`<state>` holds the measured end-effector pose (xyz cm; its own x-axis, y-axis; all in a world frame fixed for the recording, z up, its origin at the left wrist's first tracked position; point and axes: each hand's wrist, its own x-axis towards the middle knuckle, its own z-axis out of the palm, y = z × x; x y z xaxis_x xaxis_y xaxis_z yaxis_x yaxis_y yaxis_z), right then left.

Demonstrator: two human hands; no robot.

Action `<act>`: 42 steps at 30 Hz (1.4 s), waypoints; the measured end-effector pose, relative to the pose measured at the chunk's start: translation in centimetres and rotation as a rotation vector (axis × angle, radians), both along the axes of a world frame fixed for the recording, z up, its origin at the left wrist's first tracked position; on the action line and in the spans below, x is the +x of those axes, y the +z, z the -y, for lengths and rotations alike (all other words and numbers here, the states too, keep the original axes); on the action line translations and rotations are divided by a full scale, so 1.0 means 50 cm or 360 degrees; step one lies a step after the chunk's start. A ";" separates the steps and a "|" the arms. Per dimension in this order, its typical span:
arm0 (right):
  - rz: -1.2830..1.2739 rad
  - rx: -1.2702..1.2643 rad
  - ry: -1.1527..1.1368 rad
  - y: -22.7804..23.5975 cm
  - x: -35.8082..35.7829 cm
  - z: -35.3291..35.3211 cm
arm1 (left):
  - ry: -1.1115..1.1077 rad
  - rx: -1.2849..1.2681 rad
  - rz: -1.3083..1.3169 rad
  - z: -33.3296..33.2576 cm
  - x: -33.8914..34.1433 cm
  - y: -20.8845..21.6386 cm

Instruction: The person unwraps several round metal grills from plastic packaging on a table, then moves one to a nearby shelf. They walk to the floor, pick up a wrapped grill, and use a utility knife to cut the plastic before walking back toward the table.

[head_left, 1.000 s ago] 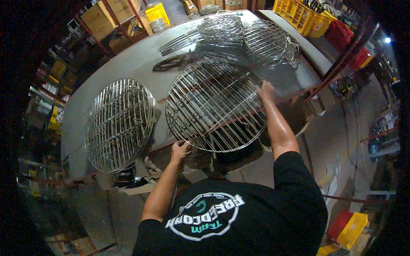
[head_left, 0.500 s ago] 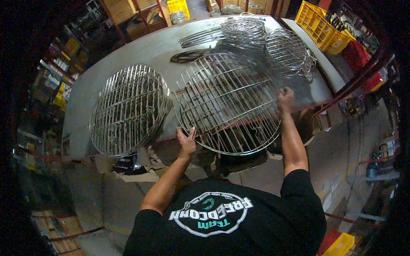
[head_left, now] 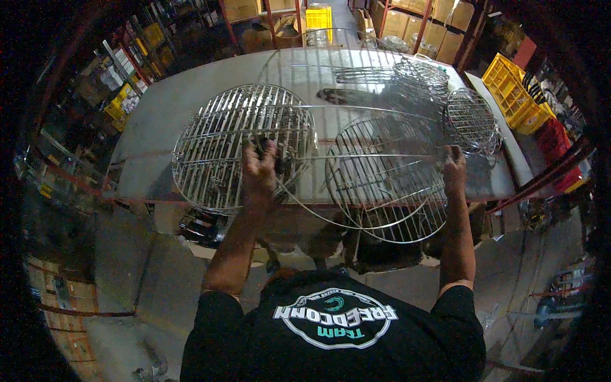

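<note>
Between my two hands a large round wire grate (head_left: 344, 224) is held up above the table, its thin bars smeared by motion. My left hand (head_left: 259, 167) closes on its left side, in front of a stack of round grates (head_left: 216, 137) at the left of the table. My right hand (head_left: 454, 169) is closed on its right edge. Beneath the raised grate, another round grate (head_left: 407, 213) lies at the table's front, partly jutting over the edge. The raised grate's bars overlap it in view.
The grey table (head_left: 168, 83) holds a tangle of wire pieces (head_left: 420, 76) at the back and smaller round racks (head_left: 471, 118) at the right. Beyond its right end stand a yellow crate (head_left: 509, 92) and a red bin (head_left: 557, 153). Shelves with cardboard boxes (head_left: 407, 25) line the back.
A grate has come up off the middle pile and shifted left, with both hands on it. My left hand has moved up to the left stack. The whole view has shifted too.
</note>
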<state>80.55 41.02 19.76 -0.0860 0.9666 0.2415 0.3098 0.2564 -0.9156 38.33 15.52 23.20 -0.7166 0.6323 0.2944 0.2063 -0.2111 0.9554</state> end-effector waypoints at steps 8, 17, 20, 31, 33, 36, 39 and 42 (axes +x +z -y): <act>0.0012 -0.0187 0.0033 0.081 -0.445 0.188 | 0.0477 -0.0428 -0.0435 0.150 -0.450 -0.019; 0.0306 0.0197 -0.0063 -0.003 -0.738 0.295 | 0.0682 -0.0599 -0.0890 0.194 -0.871 -0.245; 0.0397 0.0282 -0.0096 -0.026 -0.767 0.301 | 0.0637 -0.0627 -0.0803 0.182 -0.917 -0.307; 0.1108 -0.0032 -0.0157 -0.055 -0.783 0.301 | 0.0552 -0.0798 -0.0741 0.152 -0.911 -0.338; 0.1374 0.0216 -0.0162 -0.067 -0.783 0.300 | 0.0507 -0.0861 -0.0722 0.151 -0.911 -0.350; 0.1040 0.0252 -0.0103 -0.101 -0.787 0.281 | 0.0677 -0.0837 -0.0888 0.147 -0.912 -0.372; 0.1065 0.0232 -0.0048 -0.133 -0.787 0.254 | 0.0803 -0.0698 -0.0691 0.144 -0.909 -0.403; 0.0856 -0.0039 0.0079 -0.148 -0.782 0.247 | 0.0590 -0.0797 -0.0332 0.142 -0.908 -0.444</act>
